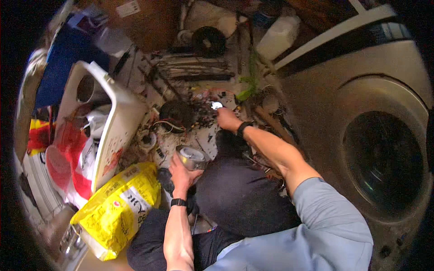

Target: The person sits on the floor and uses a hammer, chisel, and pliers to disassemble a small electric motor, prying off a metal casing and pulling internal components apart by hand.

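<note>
My left hand (181, 174) is wrapped round a round tin (193, 155) with a pale grey top and tan-silver side, held over the littered floor. Farther forward and to the right, my right hand (229, 119) is closed at a small, glaring white thing (217, 105); the glare hides its kind. Below and around that hand lies a heap of small dark bits and scraps (205, 113). A dark round coil (175, 114) with a pale wire across it lies between my two hands, farther left. Near the tin is a small ring-shaped roll (147, 140).
A yellow bag (122, 207) and a white plastic bin (121, 113) holding red and white bags stand at left. A front-loading washing machine (379, 149) fills the right. Rods (194, 65), a black ring (209, 41) and a white jug (279, 37) lie at the back.
</note>
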Available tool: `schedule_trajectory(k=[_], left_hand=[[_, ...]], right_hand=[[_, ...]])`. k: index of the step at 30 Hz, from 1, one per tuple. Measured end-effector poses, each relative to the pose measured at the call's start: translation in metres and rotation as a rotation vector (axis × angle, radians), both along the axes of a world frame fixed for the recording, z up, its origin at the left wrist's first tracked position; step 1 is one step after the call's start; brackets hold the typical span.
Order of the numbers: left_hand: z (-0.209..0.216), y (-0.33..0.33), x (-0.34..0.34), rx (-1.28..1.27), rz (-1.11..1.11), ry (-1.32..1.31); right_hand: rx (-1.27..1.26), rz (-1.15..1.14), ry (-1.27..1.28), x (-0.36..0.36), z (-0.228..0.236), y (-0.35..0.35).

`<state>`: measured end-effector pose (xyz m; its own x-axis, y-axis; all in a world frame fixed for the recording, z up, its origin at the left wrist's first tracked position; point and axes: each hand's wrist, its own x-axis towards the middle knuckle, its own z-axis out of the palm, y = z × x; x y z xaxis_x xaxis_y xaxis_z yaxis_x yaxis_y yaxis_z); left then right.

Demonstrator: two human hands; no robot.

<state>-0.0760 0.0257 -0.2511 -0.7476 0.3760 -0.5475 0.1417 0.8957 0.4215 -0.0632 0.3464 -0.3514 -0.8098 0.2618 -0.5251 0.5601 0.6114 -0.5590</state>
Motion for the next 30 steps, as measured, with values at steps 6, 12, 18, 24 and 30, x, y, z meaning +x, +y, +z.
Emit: schedule_trajectory(k=[6, 12, 18, 24, 30], left_hand=[[-0.002, -0.014, 0.004, -0.006, 0.058, 0.101], [-0.007, -0.039, -0.003, 0.089, 0.026, 0.09], [-0.009, -0.009, 0.003, 0.108, -0.023, 0.117], [0.006, -0.048, 0.002, 0.043, 0.063, 0.118], [0.005, -0.024, 0.005, 0.137, 0.069, 0.121]], right_hand=[[0.19, -0.124, 0.636, -0.011, 0.06, -0.015], [0.357, -0.237, 0.207, 0.123, 0.062, 0.042], [0.688, -0.037, 0.043, 0.26, -0.006, 0.111], [-0.141, -0.564, -0.16, 0.202, 0.028, 0.063], [0.256, -0.28, 0.222, 0.205, 0.071, 0.077]])
